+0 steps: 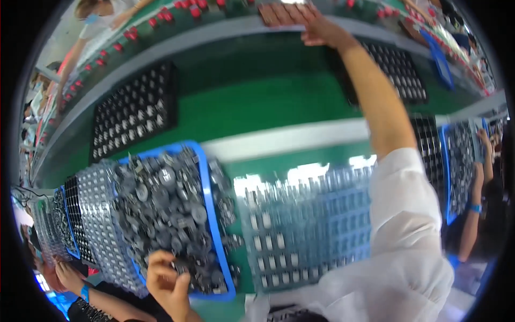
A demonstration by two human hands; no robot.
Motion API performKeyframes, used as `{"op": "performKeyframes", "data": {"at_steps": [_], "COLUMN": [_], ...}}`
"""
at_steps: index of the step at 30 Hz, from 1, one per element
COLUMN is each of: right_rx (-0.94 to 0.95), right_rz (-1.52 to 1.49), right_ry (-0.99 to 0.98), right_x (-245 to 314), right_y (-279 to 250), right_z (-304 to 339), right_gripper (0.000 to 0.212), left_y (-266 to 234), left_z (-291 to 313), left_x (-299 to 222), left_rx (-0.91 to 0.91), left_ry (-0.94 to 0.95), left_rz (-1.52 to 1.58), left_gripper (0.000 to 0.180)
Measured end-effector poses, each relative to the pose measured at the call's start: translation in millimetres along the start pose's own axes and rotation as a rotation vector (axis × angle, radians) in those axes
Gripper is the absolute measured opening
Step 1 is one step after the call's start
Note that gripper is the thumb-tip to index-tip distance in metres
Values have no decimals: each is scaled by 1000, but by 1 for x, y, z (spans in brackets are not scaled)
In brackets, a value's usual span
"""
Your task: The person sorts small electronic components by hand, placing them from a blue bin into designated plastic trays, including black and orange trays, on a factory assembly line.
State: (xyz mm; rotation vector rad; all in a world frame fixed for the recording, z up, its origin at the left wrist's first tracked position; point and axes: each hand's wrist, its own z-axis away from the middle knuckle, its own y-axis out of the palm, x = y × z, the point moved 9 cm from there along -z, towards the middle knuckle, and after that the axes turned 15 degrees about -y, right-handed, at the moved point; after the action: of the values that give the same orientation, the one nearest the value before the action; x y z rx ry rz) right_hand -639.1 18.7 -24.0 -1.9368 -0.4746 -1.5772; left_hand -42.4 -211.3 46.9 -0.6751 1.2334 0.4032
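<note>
My left hand [169, 284] is at the near edge of a blue-rimmed tray [209, 201] heaped with small dark grey parts [161, 198], some round. Its fingers curl toward the thumb; what lies between them blends with the heap. My right arm stretches far forward. At its end, my right hand [300, 21] has its fingers extended above the far rail, and no held thing shows. Between my arms sits a clear plastic compartment tray [316, 225]; small pale pieces fill several pockets on its left and near sides.
Black trays of silvery parts stand on the green surface, one at left [134, 112], another at right [397, 72]. Red pieces [166, 15] line the far side. Co-workers sit left and right; one co-worker's hand [70, 276] is at lower left. A white strip [284, 139] crosses the middle.
</note>
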Motion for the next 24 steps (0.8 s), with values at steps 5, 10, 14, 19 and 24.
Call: {"op": "performKeyframes", "data": {"at_steps": [5, 10, 14, 19, 24], "right_rx": [48, 163, 64, -141, -150], "right_rz": [61, 236, 479, 746, 879], "right_ry": [-97, -272, -457, -535, -576], "right_x": [101, 150, 174, 160, 153], "right_y": [33, 133, 235, 261, 270], "right_z": [149, 334, 403, 398, 395], "right_gripper": [35, 25, 29, 33, 28], "left_y": [40, 101, 106, 129, 133], "left_z": [28, 66, 85, 99, 100], "left_x": [-22, -20, 7, 19, 26], "left_rx": [98, 376, 297, 238, 125], "left_ry": [55, 191, 192, 297, 401], "left_rz": [63, 81, 94, 41, -20], "left_gripper": [23, 27, 22, 24, 23]}}
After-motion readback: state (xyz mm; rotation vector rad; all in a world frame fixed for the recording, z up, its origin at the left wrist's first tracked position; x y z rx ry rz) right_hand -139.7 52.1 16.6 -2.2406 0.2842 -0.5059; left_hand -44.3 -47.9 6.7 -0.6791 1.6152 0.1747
